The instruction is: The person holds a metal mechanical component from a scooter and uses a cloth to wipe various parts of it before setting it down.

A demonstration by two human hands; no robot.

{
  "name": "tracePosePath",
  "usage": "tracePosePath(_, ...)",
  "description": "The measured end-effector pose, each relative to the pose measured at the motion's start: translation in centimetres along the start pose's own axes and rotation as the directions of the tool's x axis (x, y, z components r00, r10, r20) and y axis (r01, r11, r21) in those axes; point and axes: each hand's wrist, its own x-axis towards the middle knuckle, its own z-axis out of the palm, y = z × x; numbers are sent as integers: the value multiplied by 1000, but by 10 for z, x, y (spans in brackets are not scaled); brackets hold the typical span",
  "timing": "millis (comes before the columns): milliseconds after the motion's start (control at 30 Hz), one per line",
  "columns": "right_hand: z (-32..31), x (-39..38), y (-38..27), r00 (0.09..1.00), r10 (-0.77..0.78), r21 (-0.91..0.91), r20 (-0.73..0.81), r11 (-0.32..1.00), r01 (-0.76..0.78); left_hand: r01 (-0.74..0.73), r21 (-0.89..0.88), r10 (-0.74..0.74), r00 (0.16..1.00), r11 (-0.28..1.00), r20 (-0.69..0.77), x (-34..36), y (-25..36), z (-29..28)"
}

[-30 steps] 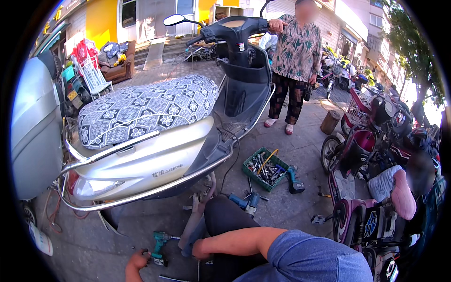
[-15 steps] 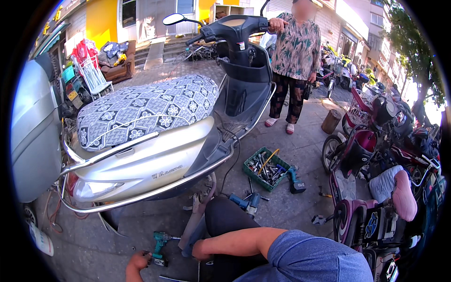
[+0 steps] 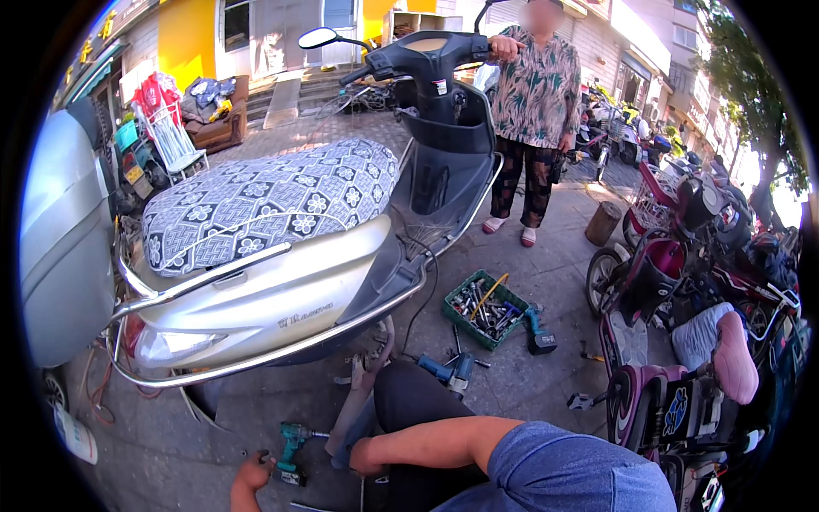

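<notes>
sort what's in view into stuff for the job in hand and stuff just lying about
Likely the job's:
teal power tool by the left hand
long part by the right hand
silver scooter
green tool basket

Likely lying about:
wooden stump
brown armchair
white chair

Blue short-sleeved shirt [image 3: 580, 468], dark trousers [image 3: 416, 397]

Outdoor roadside workshop [image 3: 247, 439], scooter [image 3: 273, 316], crate [image 3: 467, 329] of tools [image 3: 488, 309], parked bikes [image 3: 630, 397], building fronts [image 3: 185, 43]

Left hand [image 3: 254, 469] is held down low, fingers kinda curled, with just a bit of forearm [image 3: 244, 497] shown. Right arm [image 3: 435, 444] is stretched leftward across the bent leg [image 3: 416, 399], and the right hand [image 3: 367, 458] is lowered too, fingers mostly hidden.
</notes>
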Motion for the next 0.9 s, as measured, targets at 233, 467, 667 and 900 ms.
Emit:
tracePosePath(233, -6, -6, 0, 999, -42, 6, 20, 999, 42, 45, 72, -49, 998, 996, 46, 5, -3, -1)
tracePosePath(467, -10, -6, -2, 997, -28, -7, 72, 1000, 29, 86, 58, -91, 991, 995, 93, -10, 12, -4)
tracePosePath(667, -15, -7, -4, 997, -35, 4, 68, 999, 35, 40, -14, -40, 999, 999, 18, -17, 15, -3)
tracePosePath(900, 0, -3, 1, 999, -42, -36, -8, 998, 42, 26, -11, -26, 999, 1000, -29, -17, 14, -1)
